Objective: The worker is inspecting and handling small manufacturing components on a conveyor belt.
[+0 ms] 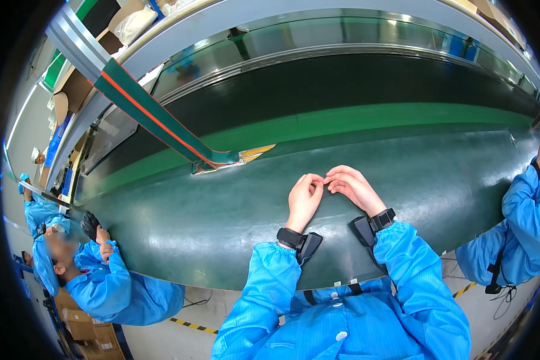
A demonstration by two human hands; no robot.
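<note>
Both my hands are raised over the dark green work surface (216,228), near its middle. My left hand (305,199) has its fingers curled in toward the thumb; whether anything small is between them is hidden. Beside it, my right hand (355,189) is loosely bent, its fingers partly stretched out and no object visible in it. The fingertips of the two hands meet or nearly meet. Each wrist wears a black strap with a dark block, the left block (309,247) and the right block (362,231). Blue sleeves cover my forearms.
A metal post (81,45) with a green, orange-edged strip (153,117) reaches down to the surface at left. Beyond lies a dark belt (354,81) under a grey rail. One co-worker (111,282) is at left, another (522,210) at right. Cardboard boxes (84,324) stand lower left.
</note>
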